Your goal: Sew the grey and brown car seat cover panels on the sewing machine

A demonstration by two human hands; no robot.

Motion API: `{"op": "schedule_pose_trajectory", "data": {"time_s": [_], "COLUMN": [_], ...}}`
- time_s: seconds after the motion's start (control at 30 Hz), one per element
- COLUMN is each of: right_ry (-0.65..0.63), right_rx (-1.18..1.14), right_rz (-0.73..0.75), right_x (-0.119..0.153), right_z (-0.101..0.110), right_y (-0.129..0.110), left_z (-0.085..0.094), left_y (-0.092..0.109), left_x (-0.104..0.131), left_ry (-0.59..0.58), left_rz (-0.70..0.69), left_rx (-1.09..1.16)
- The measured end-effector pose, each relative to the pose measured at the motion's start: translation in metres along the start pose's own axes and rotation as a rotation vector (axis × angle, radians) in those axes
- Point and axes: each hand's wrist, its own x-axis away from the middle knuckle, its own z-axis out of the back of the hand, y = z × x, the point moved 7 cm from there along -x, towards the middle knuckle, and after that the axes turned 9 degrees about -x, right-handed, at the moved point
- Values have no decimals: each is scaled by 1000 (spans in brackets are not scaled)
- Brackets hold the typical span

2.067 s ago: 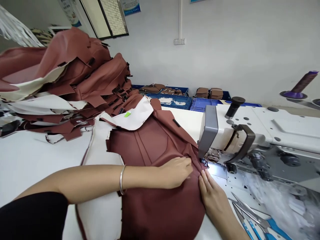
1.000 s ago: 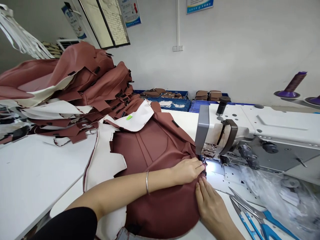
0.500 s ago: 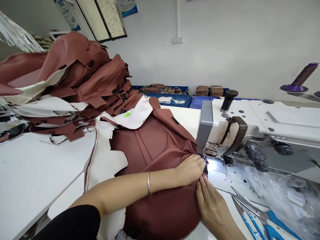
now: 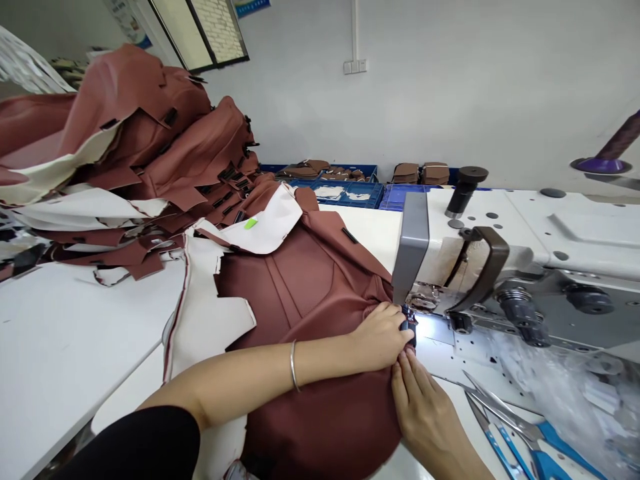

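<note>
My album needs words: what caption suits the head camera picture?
Left hand and right hand on brown material beside a sewing machine, scissors nearby.

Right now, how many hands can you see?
2. The left hand is on the brown-red material, close to the sewing machine. The right hand lies on the material's right edge, nearer the camera. No other hands show.

Nothing is legible; the wall poster (image 4: 131, 23) between ten and eleven o'clock carries marks too blurred to make out; the blue poster (image 4: 253, 7) near eleven o'clock, cut by the top edge, bears unreadable pale print.
</note>
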Motion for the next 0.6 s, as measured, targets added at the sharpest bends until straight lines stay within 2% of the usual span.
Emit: {"op": "schedule_pose_trajectory", "data": {"time_s": [0.37, 0.6], "right_ry": [-56, -100], "right_rx": [-25, -67], "right_rz": [-10, -70], "right_x": [0, 3], "right_z": [-6, -12], "right_y": [6, 11], "left_z": [-4, -12], "left_y": [-6, -10], "left_x": [-3, -1], "left_ry": [25, 130], "left_rz": [40, 55], "left_rx": [18, 21]}}
